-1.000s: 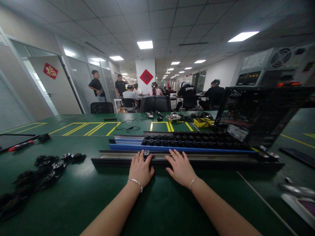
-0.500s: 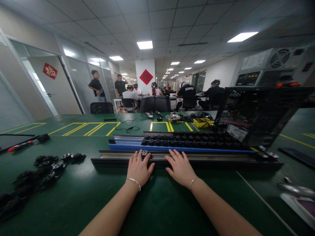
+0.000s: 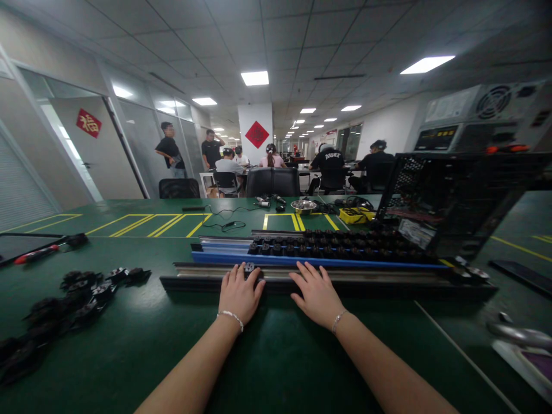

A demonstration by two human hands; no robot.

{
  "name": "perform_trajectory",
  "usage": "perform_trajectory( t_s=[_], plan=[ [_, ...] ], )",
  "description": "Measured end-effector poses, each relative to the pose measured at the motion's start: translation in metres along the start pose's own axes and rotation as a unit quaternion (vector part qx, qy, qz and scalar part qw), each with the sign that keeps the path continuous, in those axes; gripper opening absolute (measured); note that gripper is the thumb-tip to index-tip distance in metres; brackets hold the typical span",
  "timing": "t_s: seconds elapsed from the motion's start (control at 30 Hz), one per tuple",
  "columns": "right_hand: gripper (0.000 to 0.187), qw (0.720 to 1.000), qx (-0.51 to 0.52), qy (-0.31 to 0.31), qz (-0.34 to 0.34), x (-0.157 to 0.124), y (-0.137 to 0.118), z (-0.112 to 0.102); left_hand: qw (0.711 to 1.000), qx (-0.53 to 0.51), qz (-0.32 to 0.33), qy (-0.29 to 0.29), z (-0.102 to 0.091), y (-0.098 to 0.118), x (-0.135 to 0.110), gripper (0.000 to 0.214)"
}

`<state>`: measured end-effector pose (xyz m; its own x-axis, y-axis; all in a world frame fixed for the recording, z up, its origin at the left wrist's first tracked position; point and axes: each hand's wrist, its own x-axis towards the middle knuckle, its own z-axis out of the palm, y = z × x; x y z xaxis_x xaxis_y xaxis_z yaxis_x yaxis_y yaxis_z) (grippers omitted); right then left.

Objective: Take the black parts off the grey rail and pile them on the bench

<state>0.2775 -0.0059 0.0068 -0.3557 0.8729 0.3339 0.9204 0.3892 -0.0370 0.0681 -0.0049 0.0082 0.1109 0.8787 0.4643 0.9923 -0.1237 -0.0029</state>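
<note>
My left hand [image 3: 239,296] lies palm down on the near edge of a long dark metal rail [image 3: 190,282], fingers stretched and thumb apart. By its fingertips, in the rail's channel, sits a small black socket-like module [image 3: 249,267], partly hidden by the fingers. My right hand [image 3: 317,293] rests flat on the same rail further right, its fingers spread with nothing in them. Behind this rail are blue-edged rails [image 3: 219,257] carrying rows of similar black modules [image 3: 314,251]. More loose modules [image 3: 81,296] lie in a heap on the green table to the left.
A screwdriver [image 3: 37,255] lies at the left. An open computer case [image 3: 452,201] stands at the back right. Further back are a metal bowl [image 3: 303,206], a yellow object [image 3: 357,215] and cables [image 3: 233,225]. Several people sit or stand beyond the table.
My left hand has shifted slightly left along the rail, and the small module at its fingertips has moved left with it. My right hand stays in place.
</note>
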Motion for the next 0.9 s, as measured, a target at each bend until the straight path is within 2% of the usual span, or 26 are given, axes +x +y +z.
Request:
perform_trajectory(
  t_s=[0.2, 0.47, 0.77, 0.9],
  plan=[
    [0.046, 1.0, 0.001, -0.007, 0.005, 0.0, -0.001, -0.001, 1.0, 0.004, -0.015, -0.014, -0.002, -0.002, 0.0, 0.044],
    [0.045, 1.0, 0.004, -0.007, 0.006, 0.001, -0.001, -0.002, 0.997, 0.022, -0.028, -0.062, -0.002, -0.003, -0.001, 0.051],
    [0.046, 1.0, -0.001, -0.005, 0.002, 0.0, -0.001, -0.001, 0.998, 0.026, -0.027, -0.041, -0.001, -0.009, 0.0, 0.048],
    [0.046, 1.0, -0.002, -0.002, 0.001, 0.0, 0.0, -0.001, 0.998, 0.028, -0.035, -0.05, -0.002, -0.012, 0.001, 0.048]
  ],
)
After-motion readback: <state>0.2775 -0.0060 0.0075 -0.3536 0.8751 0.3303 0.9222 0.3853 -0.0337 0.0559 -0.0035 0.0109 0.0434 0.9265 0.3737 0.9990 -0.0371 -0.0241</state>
